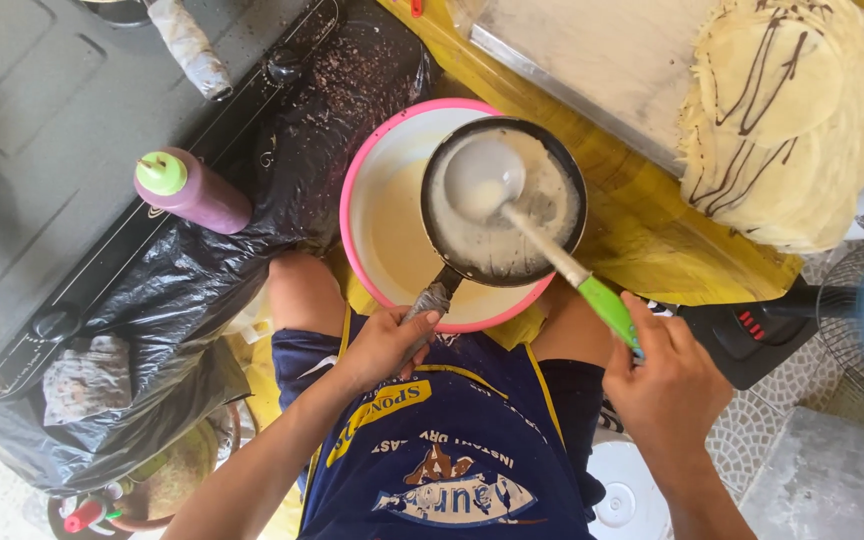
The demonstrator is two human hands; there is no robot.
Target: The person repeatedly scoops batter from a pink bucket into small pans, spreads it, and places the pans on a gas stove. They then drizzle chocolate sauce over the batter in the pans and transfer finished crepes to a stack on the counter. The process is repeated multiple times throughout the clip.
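Left hand (384, 345) has its fingers clamped on the wrapped handle of the small black pan (504, 200), holding it directly over the pink-rimmed bowl (357, 175) of pale batter, so drips land back in the bowl rather than on the yellow desk (642, 235). Right hand (667, 375) has its fingers closed round the green grip of the ladle (485, 178), cup resting inside the pan. Pan is near level and sits over the bowl's right half. Its inside is coated in a thin, patchy film of cream batter, dark metal showing at the rim. Bowl sits between the person's knees, just above the blue apron (452, 450). Purple squeeze bottle (192, 190) stands left on black plastic sheeting (202, 270); a stack of chocolate-drizzled crepes (792, 120) lies top right.
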